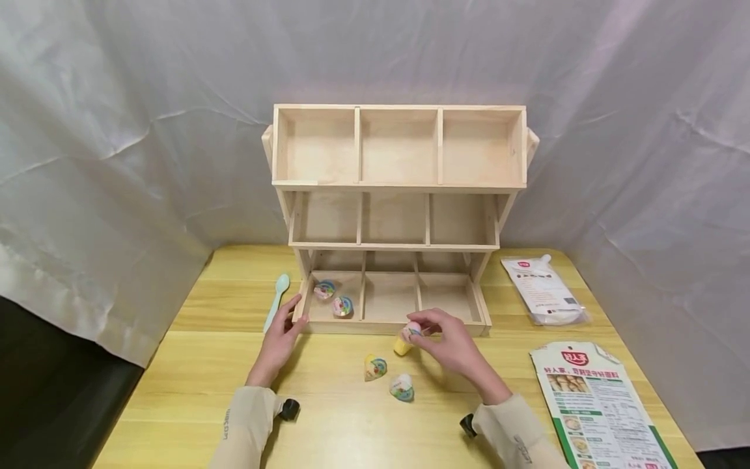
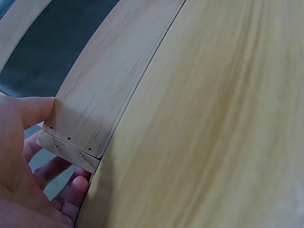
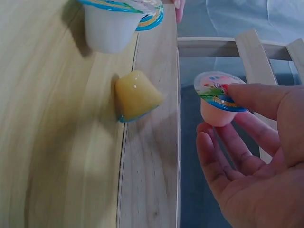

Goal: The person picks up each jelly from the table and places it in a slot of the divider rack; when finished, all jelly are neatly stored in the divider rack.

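Observation:
My right hand (image 1: pixel 448 339) pinches a pink jelly cup (image 3: pixel 217 113) between thumb and fingers, above the table near the shelf's front. Just below it a yellow jelly cup (image 1: pixel 401 347) lies on its side. Another yellow jelly cup (image 1: pixel 370 369) and a white jelly cup (image 1: pixel 402 383) lie closer to me. Two more jelly cups (image 1: pixel 342 307) sit in the bottom-left compartment of the wooden shelf (image 1: pixel 389 327). At that tier's front left corner, my left hand (image 1: pixel 281 339) grips the wood, the thumb on the front board and the fingers around the side.
The shelf has three tiers, each divided into three compartments. A pale green spoon (image 1: pixel 277 299) lies left of it. On the right lie a clear-wrapped white packet (image 1: pixel 541 290) and a larger green-and-white printed bag (image 1: pixel 600 404). Grey cloth (image 1: pixel 146 150) hangs around the table.

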Available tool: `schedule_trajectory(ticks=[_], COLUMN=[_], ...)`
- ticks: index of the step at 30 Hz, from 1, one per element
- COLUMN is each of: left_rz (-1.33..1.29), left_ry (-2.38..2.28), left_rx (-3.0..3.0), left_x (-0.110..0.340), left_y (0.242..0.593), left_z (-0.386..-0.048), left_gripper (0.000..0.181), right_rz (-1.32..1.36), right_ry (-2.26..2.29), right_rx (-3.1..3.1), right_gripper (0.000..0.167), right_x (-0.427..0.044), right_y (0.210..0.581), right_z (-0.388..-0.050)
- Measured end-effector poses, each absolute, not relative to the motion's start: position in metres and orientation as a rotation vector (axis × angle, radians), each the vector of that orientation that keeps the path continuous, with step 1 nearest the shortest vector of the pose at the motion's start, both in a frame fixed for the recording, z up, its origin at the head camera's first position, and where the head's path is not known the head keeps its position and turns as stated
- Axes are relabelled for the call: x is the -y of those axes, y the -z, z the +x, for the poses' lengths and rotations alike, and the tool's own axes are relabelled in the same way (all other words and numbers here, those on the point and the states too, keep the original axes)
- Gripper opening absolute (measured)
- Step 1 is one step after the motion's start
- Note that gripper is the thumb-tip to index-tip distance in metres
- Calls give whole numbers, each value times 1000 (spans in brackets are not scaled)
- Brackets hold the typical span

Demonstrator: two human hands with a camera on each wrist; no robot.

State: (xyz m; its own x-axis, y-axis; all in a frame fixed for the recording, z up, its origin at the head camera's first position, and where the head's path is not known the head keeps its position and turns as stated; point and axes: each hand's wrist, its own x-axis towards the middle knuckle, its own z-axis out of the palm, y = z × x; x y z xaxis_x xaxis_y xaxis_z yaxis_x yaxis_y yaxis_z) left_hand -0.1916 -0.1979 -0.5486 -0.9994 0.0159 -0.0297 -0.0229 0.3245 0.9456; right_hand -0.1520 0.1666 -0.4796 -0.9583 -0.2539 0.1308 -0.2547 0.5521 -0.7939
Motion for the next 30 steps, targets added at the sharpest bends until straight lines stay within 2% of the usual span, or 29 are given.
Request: schedule_trajectory(ticks=[10,21,30], left_rz=[-12,-23,-23], left_ry=[-1819,-1822,-1832], left_rx=[-2553,-2498,-2495], left_x=[198,189,189], left_y=[554,516,513], left_z=[-195,-180,-178], left_gripper=[58,59,59], right_rz=[324,334,318], right_ry=[-1770,-1764,-1859], right_rx=[2661,2602,2520], right_gripper=[38,36,33], right_x=[-141,-122,-119], right_y=[484,483,483], right_z=[-177,-195,-205])
